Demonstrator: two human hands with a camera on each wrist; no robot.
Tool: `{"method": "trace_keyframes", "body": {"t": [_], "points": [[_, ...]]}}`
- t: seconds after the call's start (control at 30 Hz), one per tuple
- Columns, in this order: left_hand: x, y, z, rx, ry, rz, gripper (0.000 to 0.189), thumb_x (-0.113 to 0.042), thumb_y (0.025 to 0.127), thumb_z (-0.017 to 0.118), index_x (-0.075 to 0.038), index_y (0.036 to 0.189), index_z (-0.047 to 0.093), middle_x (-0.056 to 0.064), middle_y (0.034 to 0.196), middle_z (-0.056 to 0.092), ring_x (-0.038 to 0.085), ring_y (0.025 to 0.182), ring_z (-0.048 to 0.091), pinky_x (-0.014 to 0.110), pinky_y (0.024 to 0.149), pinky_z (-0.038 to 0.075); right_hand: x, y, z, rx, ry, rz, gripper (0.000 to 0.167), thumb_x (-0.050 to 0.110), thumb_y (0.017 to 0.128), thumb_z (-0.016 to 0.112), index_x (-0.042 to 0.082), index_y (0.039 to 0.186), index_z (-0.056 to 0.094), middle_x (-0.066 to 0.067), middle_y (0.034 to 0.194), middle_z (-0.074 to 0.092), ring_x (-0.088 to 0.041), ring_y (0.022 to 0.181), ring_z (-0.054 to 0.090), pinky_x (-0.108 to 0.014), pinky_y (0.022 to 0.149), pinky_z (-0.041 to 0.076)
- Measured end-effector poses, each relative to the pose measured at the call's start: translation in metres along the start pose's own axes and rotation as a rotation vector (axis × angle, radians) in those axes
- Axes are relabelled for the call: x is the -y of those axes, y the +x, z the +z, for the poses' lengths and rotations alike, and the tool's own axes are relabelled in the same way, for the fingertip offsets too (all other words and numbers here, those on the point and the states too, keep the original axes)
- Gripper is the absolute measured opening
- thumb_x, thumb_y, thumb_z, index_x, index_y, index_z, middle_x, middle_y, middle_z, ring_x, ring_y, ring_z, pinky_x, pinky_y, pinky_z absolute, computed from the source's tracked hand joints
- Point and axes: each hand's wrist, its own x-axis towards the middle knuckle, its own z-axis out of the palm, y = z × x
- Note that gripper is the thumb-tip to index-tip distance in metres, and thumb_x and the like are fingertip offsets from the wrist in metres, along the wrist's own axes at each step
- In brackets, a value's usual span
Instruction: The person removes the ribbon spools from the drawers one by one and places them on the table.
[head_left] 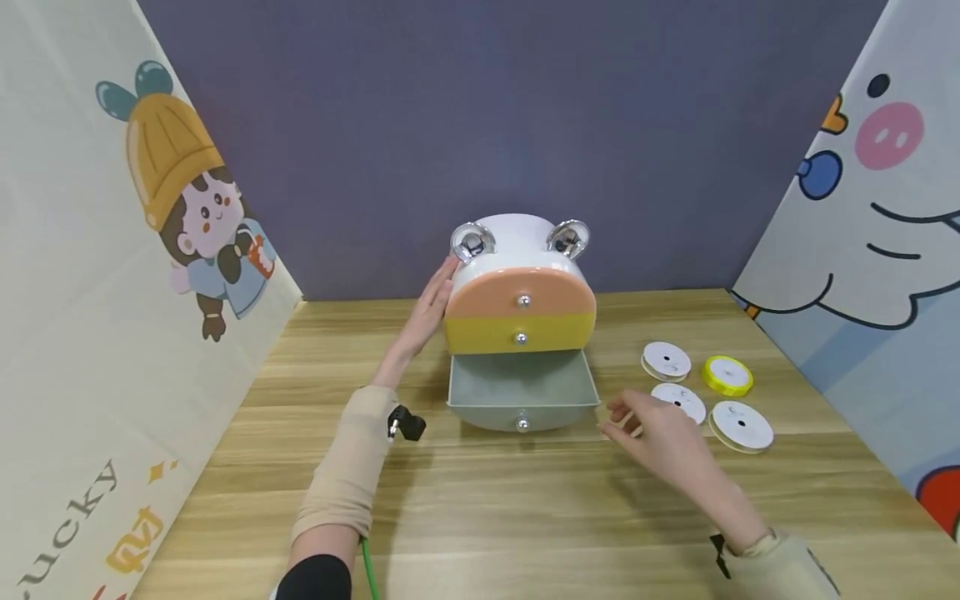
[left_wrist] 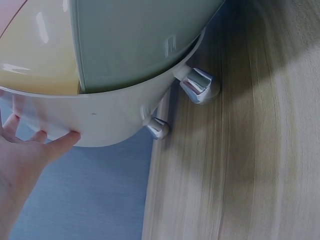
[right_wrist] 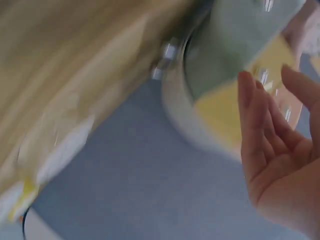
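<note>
A small three-drawer cabinet (head_left: 510, 237) with a white rounded body and silver ears stands on the table. Its grey-green bottom drawer (head_left: 483, 417) is pulled out, with nothing visible inside. The orange top drawer (head_left: 483, 298) and yellow middle drawer (head_left: 480, 333) are closed. My left hand (head_left: 427, 315) rests on the cabinet's left side; in the left wrist view, fingertips (left_wrist: 74, 136) touch the white wall. Off the drawer's right front corner hovers my right hand (head_left: 663, 437), fingers loosely bent, nothing held. The right wrist view shows that hand (right_wrist: 280, 155) apart from the cabinet.
Right of the cabinet lie several ribbon spools: a yellow-rimmed spool (head_left: 727, 377) and white ones, including a front-right spool (head_left: 741, 427). A white spool (head_left: 678, 402) is partly behind my right hand. A dark wall (head_left: 510, 108) stands behind the wooden table (head_left: 480, 508), with printed panels at both sides.
</note>
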Motion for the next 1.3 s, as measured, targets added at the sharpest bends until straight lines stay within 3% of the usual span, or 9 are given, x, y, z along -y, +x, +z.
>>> {"method": "trace_keyframes", "body": {"t": [0.13, 0.27, 0.5, 0.73, 0.9, 1.3], "points": [[-0.001, 0.0, 0.0, 0.0, -0.003, 0.002, 0.049, -0.017, 0.108, 0.031, -0.01, 0.157, 0.027, 0.012, 0.168, 0.01, 0.027, 0.157, 0.008, 0.051, 0.128, 0.005, 0.019, 0.001, 0.031, 0.012, 0.027, -0.035, 0.024, 0.02, 0.075, 0.086, 0.011, 0.087, 0.067, 0.003, 0.075, 0.072, -0.004, 0.06, 0.065, -0.013, 0.053, 0.051], [0.0, -0.001, 0.001, 0.004, -0.004, -0.007, 0.049, -0.018, 0.108, 0.032, -0.012, 0.157, 0.027, 0.009, 0.169, 0.011, 0.026, 0.157, 0.008, 0.051, 0.128, 0.006, 0.033, 0.002, 0.054, 0.04, 0.004, 0.003, 0.026, 0.028, 0.074, 0.086, 0.014, 0.086, 0.067, 0.005, 0.075, 0.072, -0.006, 0.06, 0.065, -0.013, 0.052, 0.047], [0.0, -0.002, 0.003, -0.003, 0.005, 0.006, 0.049, -0.017, 0.108, 0.032, -0.01, 0.157, 0.027, 0.013, 0.168, 0.011, 0.027, 0.157, 0.008, 0.051, 0.128, 0.006, 0.044, 0.011, 0.078, -0.029, -0.071, 0.035, 0.027, 0.036, 0.074, 0.086, 0.016, 0.08, 0.069, 0.007, 0.071, 0.072, -0.004, 0.057, 0.062, -0.019, 0.049, 0.047], [-0.004, -0.001, 0.001, -0.007, 0.03, 0.005, 0.049, -0.018, 0.108, 0.031, -0.011, 0.157, 0.027, 0.01, 0.168, 0.012, 0.027, 0.157, 0.009, 0.051, 0.128, 0.007, 0.048, 0.018, 0.085, -0.077, -0.125, 0.033, 0.027, 0.041, 0.075, 0.084, 0.018, 0.071, 0.069, 0.007, 0.064, 0.07, -0.009, 0.054, 0.063, -0.024, 0.044, 0.044], [-0.004, -0.001, -0.001, -0.004, 0.041, -0.003, 0.049, -0.018, 0.108, 0.031, -0.012, 0.157, 0.027, 0.008, 0.168, 0.012, 0.027, 0.157, 0.009, 0.051, 0.128, 0.007, 0.054, 0.021, 0.086, -0.066, -0.148, 0.036, 0.027, 0.044, 0.076, 0.082, 0.022, 0.068, 0.069, 0.01, 0.061, 0.067, -0.013, 0.051, 0.061, -0.025, 0.04, 0.038], [-0.003, -0.001, 0.001, 0.002, 0.031, 0.0, 0.049, -0.018, 0.108, 0.031, -0.01, 0.157, 0.027, 0.011, 0.168, 0.012, 0.027, 0.157, 0.009, 0.051, 0.128, 0.007, 0.059, 0.027, 0.089, -0.059, -0.172, 0.022, 0.027, 0.042, 0.077, 0.082, 0.021, 0.064, 0.07, 0.009, 0.057, 0.065, -0.013, 0.046, 0.055, -0.029, 0.038, 0.04]]}}
